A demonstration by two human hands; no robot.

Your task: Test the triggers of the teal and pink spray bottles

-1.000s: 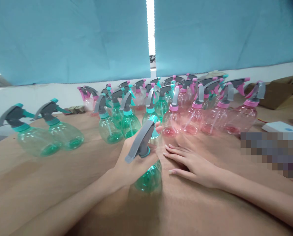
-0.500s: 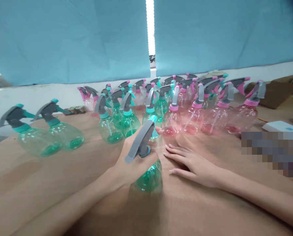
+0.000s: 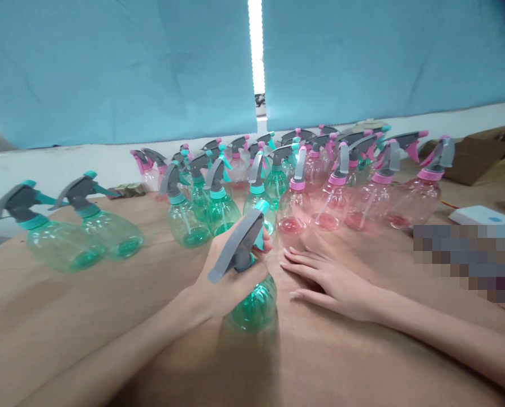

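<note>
My left hand is wrapped round the neck of a green spray bottle with a grey and turquoise trigger head. The bottle stands about upright near the middle of the table, its nozzle pointing away from me. To its right, my right hand lies flat on the tabletop, fingers stretched out toward the bottle but apart from it. Just beyond my hands is a front row of green spray bottles and pink spray bottles.
More spray bottles crowd behind the front row. Two green bottles stand off to the left. On the right are a cardboard box and a white and blue object. A blue curtain hangs at the back.
The trigger head in my left hand has tilted slightly leftward, and my fingers show more closely round its trigger. My right hand stays flat. The whole view has shifted a little.
</note>
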